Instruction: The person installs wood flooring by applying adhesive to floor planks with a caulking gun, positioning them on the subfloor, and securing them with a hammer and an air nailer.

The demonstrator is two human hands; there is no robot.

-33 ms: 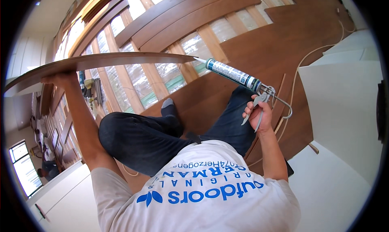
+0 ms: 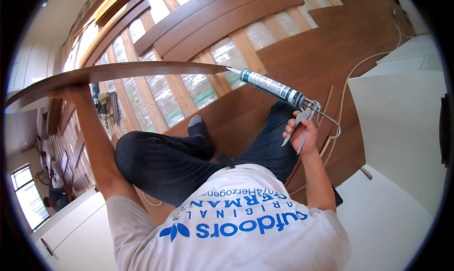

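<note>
The left hand supports a long brown plank from below; the right hand grips a caulking gun whose nozzle, forward-left of that hand, reaches the plank's end

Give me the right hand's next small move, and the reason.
Perhaps squeeze the caulking gun gently: the right hand grips it, its nozzle appears to meet the end of the plank, and the left hand holds that plank.

Black-framed window at left — pale cord at right, near a white panel.
</note>
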